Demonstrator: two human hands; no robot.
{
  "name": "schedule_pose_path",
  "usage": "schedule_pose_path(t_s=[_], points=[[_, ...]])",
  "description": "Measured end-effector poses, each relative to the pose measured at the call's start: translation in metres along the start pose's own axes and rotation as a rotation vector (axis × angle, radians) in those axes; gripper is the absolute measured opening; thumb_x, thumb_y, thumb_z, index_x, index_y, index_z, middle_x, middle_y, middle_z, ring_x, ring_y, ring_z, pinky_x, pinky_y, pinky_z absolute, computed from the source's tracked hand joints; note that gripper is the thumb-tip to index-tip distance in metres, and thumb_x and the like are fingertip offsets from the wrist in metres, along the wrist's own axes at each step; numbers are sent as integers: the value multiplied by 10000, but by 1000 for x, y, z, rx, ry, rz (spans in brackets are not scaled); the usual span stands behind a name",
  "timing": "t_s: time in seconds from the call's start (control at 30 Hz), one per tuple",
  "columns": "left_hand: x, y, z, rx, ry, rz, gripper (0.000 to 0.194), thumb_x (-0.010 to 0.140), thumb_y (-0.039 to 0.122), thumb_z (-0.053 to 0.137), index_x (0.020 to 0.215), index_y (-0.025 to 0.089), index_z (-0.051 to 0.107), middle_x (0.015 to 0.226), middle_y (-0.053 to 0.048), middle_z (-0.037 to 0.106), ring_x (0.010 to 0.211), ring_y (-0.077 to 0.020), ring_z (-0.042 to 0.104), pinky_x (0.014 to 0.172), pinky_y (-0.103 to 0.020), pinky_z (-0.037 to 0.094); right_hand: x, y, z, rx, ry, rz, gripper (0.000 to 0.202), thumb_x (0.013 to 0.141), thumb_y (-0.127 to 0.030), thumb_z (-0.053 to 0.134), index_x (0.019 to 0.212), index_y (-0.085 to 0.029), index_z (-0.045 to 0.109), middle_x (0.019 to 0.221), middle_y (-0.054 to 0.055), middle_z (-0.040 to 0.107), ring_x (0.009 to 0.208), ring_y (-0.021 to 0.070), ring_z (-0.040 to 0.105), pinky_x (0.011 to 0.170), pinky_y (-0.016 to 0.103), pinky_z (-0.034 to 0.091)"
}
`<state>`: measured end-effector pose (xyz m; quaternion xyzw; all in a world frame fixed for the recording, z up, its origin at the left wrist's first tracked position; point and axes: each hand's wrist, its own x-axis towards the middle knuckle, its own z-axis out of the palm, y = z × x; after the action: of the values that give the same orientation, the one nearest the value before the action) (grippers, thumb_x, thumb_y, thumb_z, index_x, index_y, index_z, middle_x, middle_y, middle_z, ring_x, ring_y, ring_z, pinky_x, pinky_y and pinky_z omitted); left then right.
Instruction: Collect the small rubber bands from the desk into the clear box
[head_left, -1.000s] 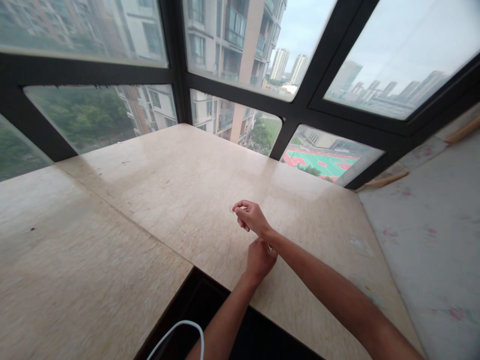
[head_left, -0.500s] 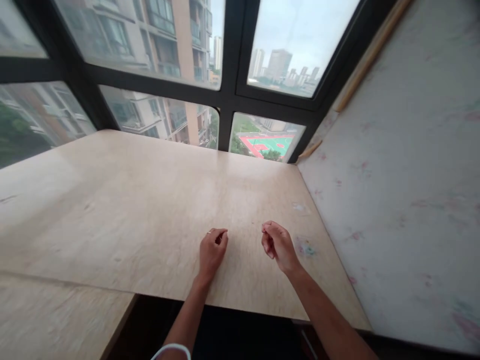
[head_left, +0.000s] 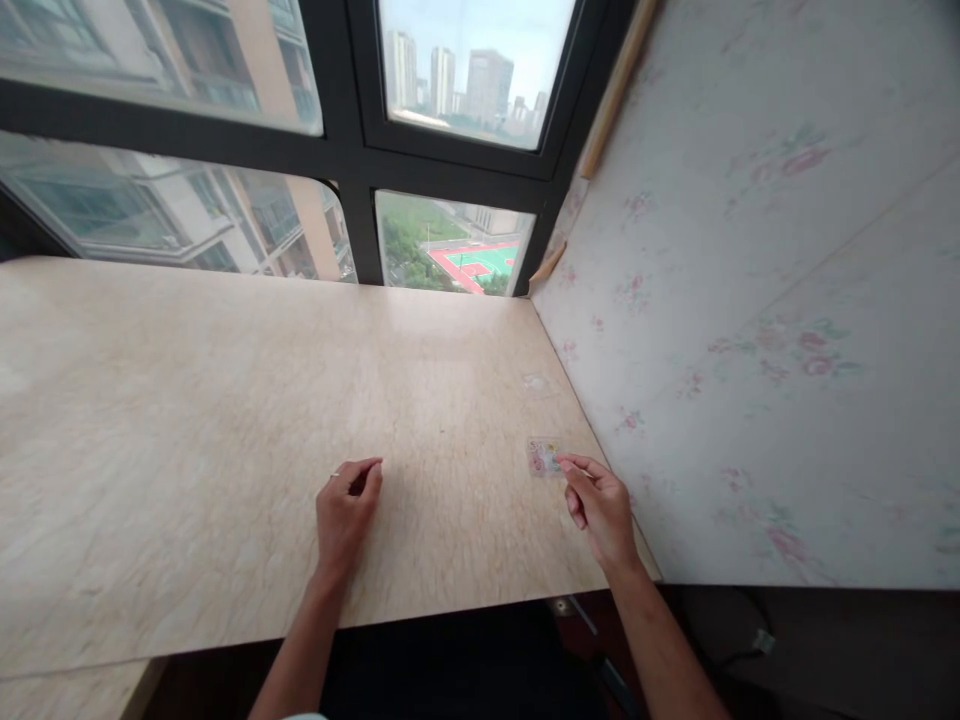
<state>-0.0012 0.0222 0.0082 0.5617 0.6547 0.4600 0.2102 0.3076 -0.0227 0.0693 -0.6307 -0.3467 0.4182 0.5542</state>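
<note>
My left hand (head_left: 349, 510) rests low over the pale tabletop (head_left: 442, 540), thumb and forefinger pinched together. Whatever is in that pinch, if anything, is too small to make out. To the right lies a small clear plastic case (head_left: 535, 457) with bits of pink, yellow and blue-green showing in it. My right hand (head_left: 598, 503) is at this case, its thumb and forefinger pinched over the right end. I cannot tell whether these fingertips grip the case, something in it, or a tiny thing of their own.
Behind the case lies a flat, see-through piece (head_left: 535, 385). A flower-papered wall (head_left: 750, 330) bounds the table's right side. Dark-framed windows (head_left: 349, 150) stand along the back. Below the front edge, a cable (head_left: 742, 655) shows at the right.
My right hand has moved right from mid-table onto the clear case, still pinched. My left hand keeps its pinch. The view has turned to the right.
</note>
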Motion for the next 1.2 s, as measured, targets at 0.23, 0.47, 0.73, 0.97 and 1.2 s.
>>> schedule_pose_path(t_s=[0.23,0.47,0.73,0.97,1.2], points=[[0,1,0,18,0,-20,268,808,385,543,879,184,706,896,-56,707,810,-201,653,764,-333,517,26,15,-3,-491,-32,-190,377,827,-439,576,996,-126,702,431,-46,523,347,94,400,367,217,303],[0,2,1,39,8,-27,268,803,391,546,875,189,708,899,-56,714,811,-206,659,778,-342,526,25,15,-11,-730,14,-263,430,870,-395,495,1120,-110,698,424,-34,535,400,136,485,449,251,359],[1,2,1,38,0,-42,294,802,421,541,879,190,706,898,-61,713,812,-213,659,767,-344,526,37,11,-29,-584,-35,-260,433,853,-462,529,1071,-127,694,493,-29,555,411,126,482,426,240,383],[1,2,0,36,8,-50,291,790,426,540,862,196,704,889,-56,715,800,-214,661,760,-335,527,131,-14,-4,-794,-47,-436,493,781,-417,598,1183,-132,597,962,101,679,778,199,639,757,318,497],[3,2,1,39,29,-54,286,790,418,534,859,198,703,890,-58,718,796,-215,659,748,-332,529,192,-17,47,-930,-80,-251,522,574,-262,789,1045,-124,610,1242,235,570,1206,366,476,993,447,349]])
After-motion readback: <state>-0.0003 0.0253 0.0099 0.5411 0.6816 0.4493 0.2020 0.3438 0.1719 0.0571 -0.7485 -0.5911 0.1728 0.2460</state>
